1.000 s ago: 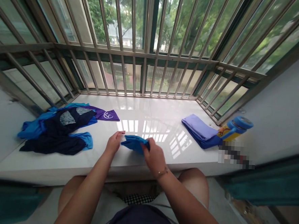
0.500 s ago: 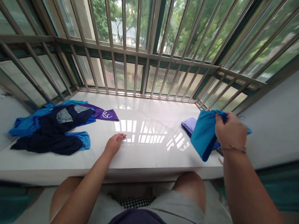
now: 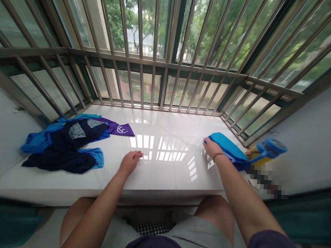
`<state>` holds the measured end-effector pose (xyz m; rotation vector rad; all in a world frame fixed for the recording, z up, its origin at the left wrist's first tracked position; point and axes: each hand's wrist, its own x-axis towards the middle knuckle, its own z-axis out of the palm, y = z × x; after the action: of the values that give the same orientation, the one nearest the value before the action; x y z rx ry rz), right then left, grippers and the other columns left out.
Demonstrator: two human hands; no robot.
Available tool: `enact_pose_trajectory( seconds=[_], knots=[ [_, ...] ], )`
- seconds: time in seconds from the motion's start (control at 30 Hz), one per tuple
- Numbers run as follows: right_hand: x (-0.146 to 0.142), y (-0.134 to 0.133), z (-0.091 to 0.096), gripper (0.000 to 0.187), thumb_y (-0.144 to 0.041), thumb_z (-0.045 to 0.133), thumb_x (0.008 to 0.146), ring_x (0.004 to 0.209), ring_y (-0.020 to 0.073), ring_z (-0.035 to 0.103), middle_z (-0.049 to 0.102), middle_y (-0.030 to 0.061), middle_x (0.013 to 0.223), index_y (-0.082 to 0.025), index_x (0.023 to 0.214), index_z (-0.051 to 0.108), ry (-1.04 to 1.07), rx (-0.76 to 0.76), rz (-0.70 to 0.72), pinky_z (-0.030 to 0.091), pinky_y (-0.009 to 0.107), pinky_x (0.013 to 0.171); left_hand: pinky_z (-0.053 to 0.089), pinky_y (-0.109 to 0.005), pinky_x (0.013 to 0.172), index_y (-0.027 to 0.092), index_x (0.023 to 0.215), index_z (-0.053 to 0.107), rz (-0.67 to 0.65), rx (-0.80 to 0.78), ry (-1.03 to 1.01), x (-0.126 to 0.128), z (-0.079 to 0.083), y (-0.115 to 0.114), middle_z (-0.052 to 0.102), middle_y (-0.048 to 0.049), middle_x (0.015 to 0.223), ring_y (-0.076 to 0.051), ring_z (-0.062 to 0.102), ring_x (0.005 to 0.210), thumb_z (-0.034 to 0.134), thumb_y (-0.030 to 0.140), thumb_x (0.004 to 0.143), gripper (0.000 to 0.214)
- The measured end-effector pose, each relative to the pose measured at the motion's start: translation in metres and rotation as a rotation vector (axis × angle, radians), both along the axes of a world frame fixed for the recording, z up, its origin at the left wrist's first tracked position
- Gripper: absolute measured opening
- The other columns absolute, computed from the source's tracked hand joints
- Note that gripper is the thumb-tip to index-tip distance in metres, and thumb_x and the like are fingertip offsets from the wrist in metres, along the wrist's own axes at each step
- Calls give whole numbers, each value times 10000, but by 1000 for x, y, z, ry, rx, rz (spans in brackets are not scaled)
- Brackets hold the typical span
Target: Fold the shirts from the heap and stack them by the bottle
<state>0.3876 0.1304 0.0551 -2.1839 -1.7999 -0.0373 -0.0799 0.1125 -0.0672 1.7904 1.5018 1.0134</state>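
Lightly, the right hand (image 3: 213,148) rests with fingers together on a folded turquoise garment (image 3: 228,145), limp cloth best pinched at its edge; the left hand (image 3: 130,162) lies empty, fingers slightly apart, on the white windowsill (image 3: 162,172).

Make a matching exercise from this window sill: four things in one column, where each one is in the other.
Things
1. Left hand
2. Right hand
3. Purple cloth with a white logo
4. Blue-capped bottle

Places
A. On the folded turquoise cloth
B. Sticking out from the navy-and-blue clothes
C. On a bare part of the white sill
D. To the right of the folded cloth

Pairs: 1-C, 2-A, 3-B, 4-D
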Motion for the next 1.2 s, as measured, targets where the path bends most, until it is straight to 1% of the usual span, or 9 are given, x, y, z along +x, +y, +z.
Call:
enact_pose_trajectory(
  seconds=[0.17,0.3,0.43,0.63,0.7,0.8,0.9,1.03,1.2],
  knots=[
    [-91,-52,-85,456,-195,567,1016,1491,288,576,613,202,1593,-135,1449,696,35,-171,298,428,409,1238,466,-521,1204,268,867,790,-1,12,22,1,2,-1,847,-75,1040,-289,772,1062,437,554,1038,485],
    [-136,-112,-120,517,-301,432,1108,1630,360,384,450,182,1729,-150,1576,591,14,-166,394,323,616,1305,492,-505,1172,271,863,781,-5,9,38,0,3,-2,843,-73,1048,-285,766,1059,454,545,1044,463],
    [-151,-138,-124,513,-311,422,1114,1625,342,399,461,146,1729,-170,1575,598,35,-122,337,309,591,1316,522,-468,1122,276,876,772,2,20,89,3,3,-3,830,-65,1003,-275,758,1018,497,508,1037,394],
    [-153,-137,-119,500,-303,447,1093,1611,329,423,489,112,1716,-181,1542,633,47,-104,293,307,558,1317,493,-487,1162,161,1078,760,129,221,333,-9,1,-23,781,-177,1214,-324,692,1218,521,310,999,292],
    [-153,-137,-119,501,-307,447,1093,1607,327,428,494,107,1714,-182,1540,634,48,-95,304,305,552,1317,424,-526,1231,92,1253,726,256,268,492,-31,4,-37,698,-242,1399,-364,600,1376,499,267,999,383],
    [-153,-138,-120,500,-296,464,1081,1602,325,437,505,107,1705,-183,1535,639,51,-76,307,303,545,1317,415,-596,1213,-8,1482,575,583,186,681,-81,13,-58,523,-324,1590,-441,471,1487,482,276,1007,562],
    [-154,-139,-120,494,-283,481,1067,1596,326,444,523,110,1692,-182,1519,651,56,-57,291,303,541,1316,516,-625,1045,-9,1451,593,822,-41,731,-136,24,-74,581,-346,1479,-500,548,1348,524,392,993,612],
    [-155,-138,-120,487,-279,489,1061,1588,327,455,536,109,1683,-183,1507,659,65,-43,292,309,538,1313,544,-521,981,103,1138,735,761,-76,591,-189,39,-85,718,-213,1133,-403,668,1120,529,382,983,379],
    [-155,-139,-120,485,-278,491,1060,1590,327,453,538,120,1681,-191,1508,656,80,-32,293,311,550,1312,532,-453,964,216,969,667,1012,214,2,-193,77,-92,655,-15,898,-276,652,945,745,447,890,256]
  ],
)
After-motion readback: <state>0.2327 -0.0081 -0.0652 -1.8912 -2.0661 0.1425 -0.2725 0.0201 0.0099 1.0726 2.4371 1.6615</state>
